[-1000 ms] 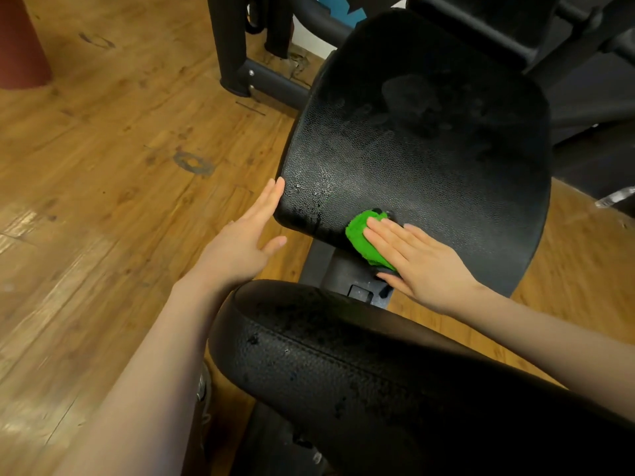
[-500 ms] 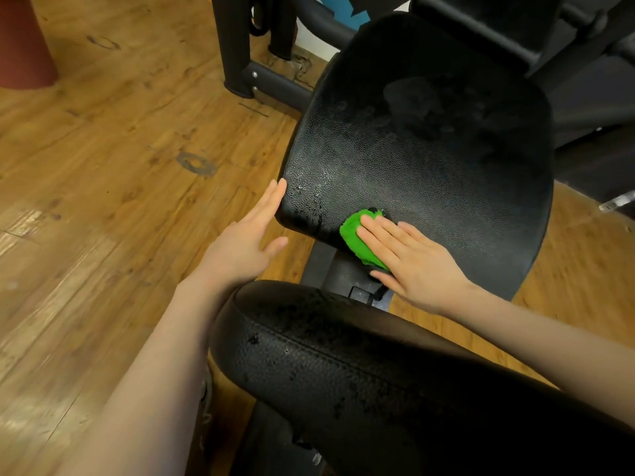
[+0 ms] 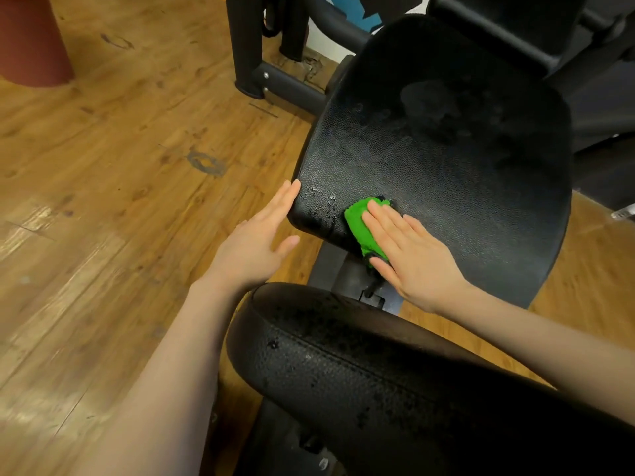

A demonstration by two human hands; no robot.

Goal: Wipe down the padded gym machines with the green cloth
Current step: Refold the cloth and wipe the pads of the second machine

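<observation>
A black padded seat of a gym machine fills the upper right, speckled with droplets near its front left corner. The green cloth lies on that front edge. My right hand presses flat on the cloth with straight fingers, covering most of it. My left hand is flat, its fingertips touching the seat's left front corner. A second black pad, also wet in spots, curves across the foreground below both hands.
Wooden floor spreads to the left. The black metal frame of the machine stands behind the seat. A dark red column base sits at the top left. More black machine parts crowd the right side.
My right hand and the cloth have slid a little left along the seat's front edge. The left hand has stayed against the corner.
</observation>
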